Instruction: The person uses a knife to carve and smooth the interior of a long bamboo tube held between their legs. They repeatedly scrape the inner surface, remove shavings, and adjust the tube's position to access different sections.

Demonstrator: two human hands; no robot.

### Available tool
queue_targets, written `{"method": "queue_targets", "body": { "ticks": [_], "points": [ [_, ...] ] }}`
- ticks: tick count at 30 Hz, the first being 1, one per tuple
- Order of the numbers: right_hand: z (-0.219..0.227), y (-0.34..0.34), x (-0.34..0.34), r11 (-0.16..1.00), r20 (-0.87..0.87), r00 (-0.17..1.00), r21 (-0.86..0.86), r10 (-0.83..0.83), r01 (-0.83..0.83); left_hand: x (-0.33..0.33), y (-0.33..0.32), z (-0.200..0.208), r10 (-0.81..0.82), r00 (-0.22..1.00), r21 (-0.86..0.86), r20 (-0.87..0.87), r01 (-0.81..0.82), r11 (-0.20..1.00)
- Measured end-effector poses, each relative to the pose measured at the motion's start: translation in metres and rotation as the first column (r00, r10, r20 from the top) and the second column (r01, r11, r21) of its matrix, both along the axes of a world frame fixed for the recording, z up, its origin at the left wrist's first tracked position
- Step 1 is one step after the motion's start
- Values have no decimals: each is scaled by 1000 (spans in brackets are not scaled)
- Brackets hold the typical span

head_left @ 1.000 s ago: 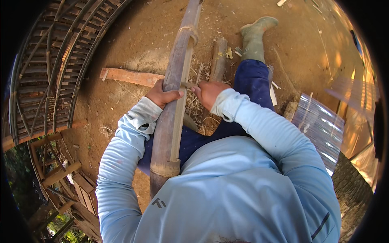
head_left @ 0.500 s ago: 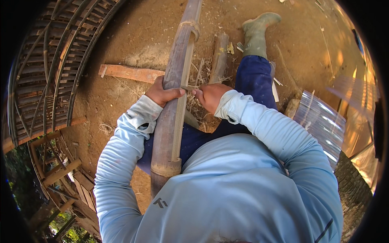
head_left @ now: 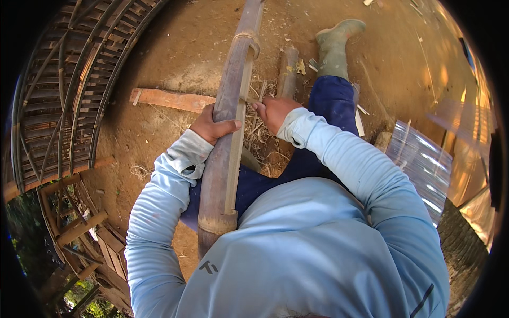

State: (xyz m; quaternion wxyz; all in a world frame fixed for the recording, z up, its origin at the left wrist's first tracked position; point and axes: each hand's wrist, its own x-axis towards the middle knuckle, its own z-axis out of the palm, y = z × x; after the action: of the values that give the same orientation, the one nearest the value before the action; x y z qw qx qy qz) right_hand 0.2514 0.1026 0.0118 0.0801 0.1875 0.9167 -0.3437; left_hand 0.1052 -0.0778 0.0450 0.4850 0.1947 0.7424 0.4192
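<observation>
A thick bamboo pole (head_left: 218, 164) lies lengthwise in front of me, its near end against my body and its far end past the top of the view. A long slot with pale cut edges runs along its right side between two ring-like nodes. My left hand (head_left: 211, 127) is wrapped round the pole from the left, thumb across its top. To the right of the slot, my right hand (head_left: 279, 113) is closed round a thin, narrow blade-like tool (head_left: 249, 99). Its tip meets the slot's edge, while the fingers hide its handle.
Pale shavings (head_left: 260, 124) lie under the slot beside a short log (head_left: 288, 74). A reddish plank (head_left: 169, 98) rests on the dirt to the left. Slatted bamboo framework (head_left: 69, 100) stands far left; a clear corrugated sheet (head_left: 419, 164) is at right. My booted leg (head_left: 334, 53) stretches forward.
My right hand and the tool's tip have slid a little farther up the slot's edge, away from me. My left hand keeps its hold on the pole, nearly unmoved.
</observation>
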Motion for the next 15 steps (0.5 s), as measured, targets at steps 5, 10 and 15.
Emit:
{"method": "queue_targets", "body": {
  "ticks": [5, 10, 15],
  "points": [
    [9, -16, 14, 999, 11, 999, -7, 37, -36, -2, -6, -8, -13, 998, -5, -61, 13, 1000],
    [-2, 0, -3, 1000, 23, 1000, 25, -12, 11, -5, -6, -12, -63, 993, 8, -97, 64, 998],
    [-7, -1, -8, 997, 25, 998, 45, -56, 55, -1, -6, -7, -70, 991, -8, -112, 70, 998]
  ]
}}
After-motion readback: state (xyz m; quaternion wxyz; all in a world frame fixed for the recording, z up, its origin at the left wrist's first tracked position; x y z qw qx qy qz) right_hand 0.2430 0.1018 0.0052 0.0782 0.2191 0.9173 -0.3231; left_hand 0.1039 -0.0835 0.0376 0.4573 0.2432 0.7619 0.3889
